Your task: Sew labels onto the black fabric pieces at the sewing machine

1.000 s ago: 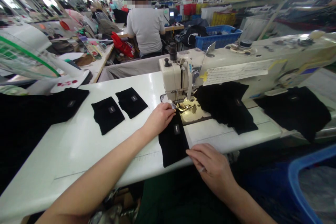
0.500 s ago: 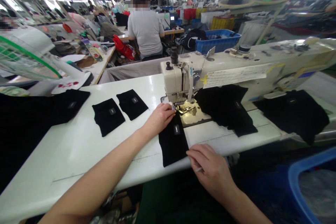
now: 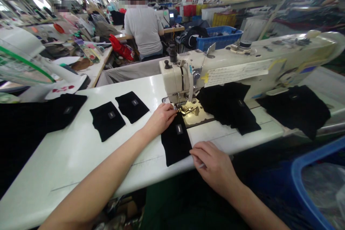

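A black fabric piece with a small label (image 3: 175, 139) lies on the white table (image 3: 81, 151), its far end under the presser foot of the cream sewing machine (image 3: 188, 75). My left hand (image 3: 161, 118) rests on the piece's upper left corner, fingers curled down on the cloth beside the needle. My right hand (image 3: 212, 165) presses the piece's lower right corner at the table's front edge, with a thin pale tool under its fingers.
Two more labelled black pieces (image 3: 107, 120) (image 3: 132, 105) lie to the left, beside a black fabric pile (image 3: 32, 122). Sewn black pieces (image 3: 229, 109) (image 3: 296, 109) heap behind the needle. A blue bin (image 3: 312, 183) stands at lower right. A seated person (image 3: 144, 28) works ahead.
Both hands stay on the black piece. The view has shifted slightly; the piece has hardly moved.
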`<action>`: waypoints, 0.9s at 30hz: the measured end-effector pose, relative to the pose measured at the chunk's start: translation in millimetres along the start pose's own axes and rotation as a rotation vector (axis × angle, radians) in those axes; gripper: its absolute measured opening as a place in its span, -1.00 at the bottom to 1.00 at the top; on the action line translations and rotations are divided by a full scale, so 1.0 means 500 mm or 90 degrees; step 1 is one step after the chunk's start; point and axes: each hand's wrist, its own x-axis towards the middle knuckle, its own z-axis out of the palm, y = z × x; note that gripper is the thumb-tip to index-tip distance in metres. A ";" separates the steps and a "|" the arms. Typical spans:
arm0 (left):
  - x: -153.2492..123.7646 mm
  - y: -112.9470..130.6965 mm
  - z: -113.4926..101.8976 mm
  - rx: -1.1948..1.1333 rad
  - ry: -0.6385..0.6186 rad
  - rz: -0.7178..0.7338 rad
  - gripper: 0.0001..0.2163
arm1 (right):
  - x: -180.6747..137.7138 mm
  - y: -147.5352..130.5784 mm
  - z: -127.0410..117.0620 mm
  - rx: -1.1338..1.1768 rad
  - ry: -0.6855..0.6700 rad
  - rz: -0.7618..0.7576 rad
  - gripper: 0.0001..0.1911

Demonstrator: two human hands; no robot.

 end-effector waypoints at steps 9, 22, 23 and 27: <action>-0.069 0.138 -0.048 -0.002 -0.026 0.034 -0.79 | -0.012 0.000 -0.015 -0.057 -0.078 0.004 -0.64; -0.155 0.210 -0.048 0.013 -0.024 0.145 -0.73 | 0.012 0.008 -0.032 -0.019 -0.158 0.045 -0.56; -0.151 0.207 -0.048 0.012 -0.019 0.143 -0.74 | 0.017 0.010 -0.031 -0.018 -0.156 0.048 -0.56; -0.134 0.196 -0.053 -0.005 -0.014 0.150 -0.75 | 0.036 0.013 -0.024 -0.023 -0.162 0.064 -0.59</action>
